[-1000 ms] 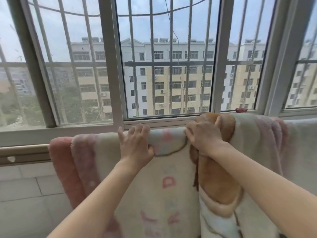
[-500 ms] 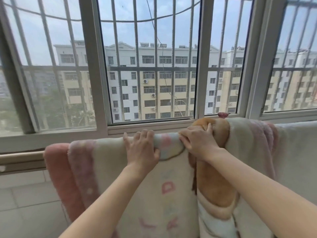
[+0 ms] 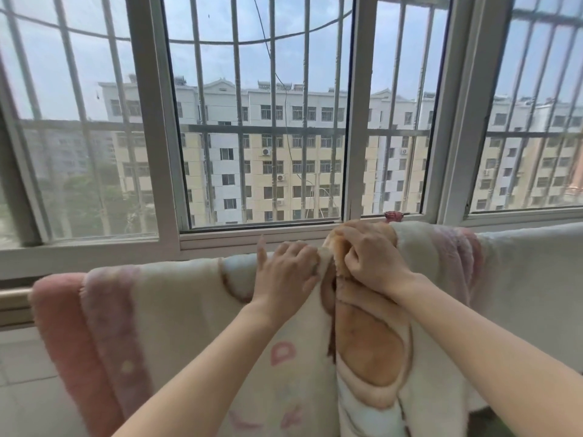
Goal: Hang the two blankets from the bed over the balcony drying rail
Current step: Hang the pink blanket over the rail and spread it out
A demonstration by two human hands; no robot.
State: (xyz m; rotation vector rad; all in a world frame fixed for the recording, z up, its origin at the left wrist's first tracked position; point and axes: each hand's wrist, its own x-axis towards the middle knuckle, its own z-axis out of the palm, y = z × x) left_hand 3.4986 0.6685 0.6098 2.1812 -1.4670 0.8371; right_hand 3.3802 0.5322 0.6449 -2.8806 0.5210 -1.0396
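Two blankets sit on the drying rail [image 3: 14,294]: the patterned blanket [image 3: 176,310] spans 6 to 8 o'clock of my view and the plain blanket [image 3: 530,285] hangs at 4 o'clock. Can't tell if their edges touch or overlap. Left hand [image 3: 284,272] curls its fingers over the patterned blanket's top edge at 6 o'clock, thumb raised. Right hand [image 3: 372,260] clenches the bunched brown fold [image 3: 369,348] at 5 o'clock. Risks as I read them: that bunch dries badly if left thick. A hard tug toward 3 o'clock could drag the plain blanket along or off. Far-side overhang is hidden, so an uneven drape could let the fleece slide down. Small red thing [image 3: 393,216] on the sill [image 3: 252,230], at 12 o'clock of the right hand, could get knocked.
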